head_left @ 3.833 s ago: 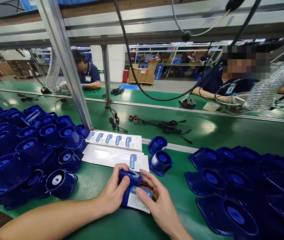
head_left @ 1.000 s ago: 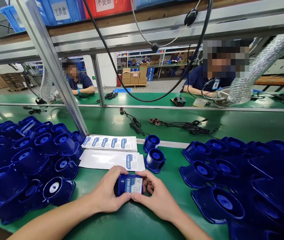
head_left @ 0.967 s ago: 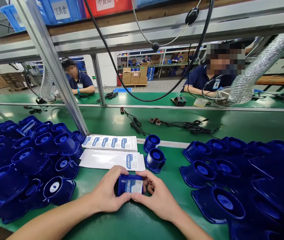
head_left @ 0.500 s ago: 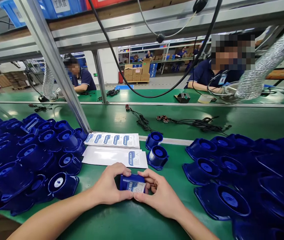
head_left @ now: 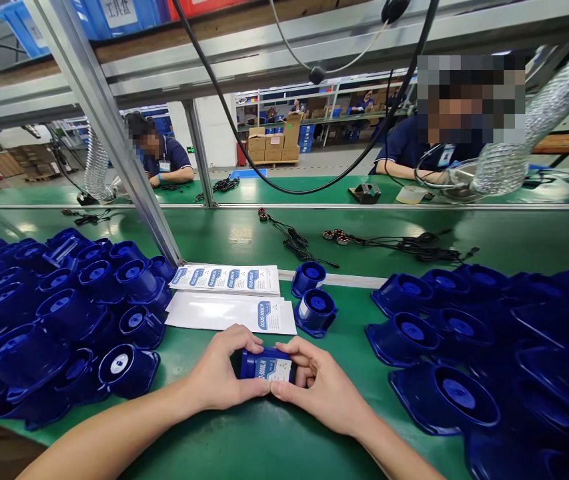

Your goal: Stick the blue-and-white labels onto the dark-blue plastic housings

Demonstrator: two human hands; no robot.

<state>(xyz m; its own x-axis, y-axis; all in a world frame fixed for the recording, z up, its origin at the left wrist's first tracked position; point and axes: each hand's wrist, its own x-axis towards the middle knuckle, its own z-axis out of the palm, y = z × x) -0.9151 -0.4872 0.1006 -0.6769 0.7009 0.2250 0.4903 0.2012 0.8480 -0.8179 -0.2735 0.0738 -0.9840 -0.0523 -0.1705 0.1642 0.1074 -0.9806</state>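
Observation:
Between my hands, a blue plastic horn housing (head_left: 249, 364) lies on its side just above the green bench. A white and blue label (head_left: 278, 371) covers its curved side. My left hand (head_left: 224, 373) grips the left end, thumb at the lower front and fingers over the top. My right hand (head_left: 317, 383) holds the right end, its thumb touching the label's lower edge and its fingers curled behind. Beyond them lie a label sheet (head_left: 224, 315) with one label left at its right end and a fuller label sheet (head_left: 224, 279). Two housings (head_left: 317, 312) stand right of the sheets.
Piles of blue housings flank me, one pile (head_left: 59, 307) left and another (head_left: 459, 327) right. Wired parts (head_left: 337, 236) lie on the green belt (head_left: 234, 233) behind. A metal post (head_left: 114, 133) and a hanging black cable (head_left: 244, 157) cross the view. Co-workers sit opposite.
The housing has turned slightly in my hands, and my right thumb has shifted a little right along the label. The wired parts on the belt have moved right.

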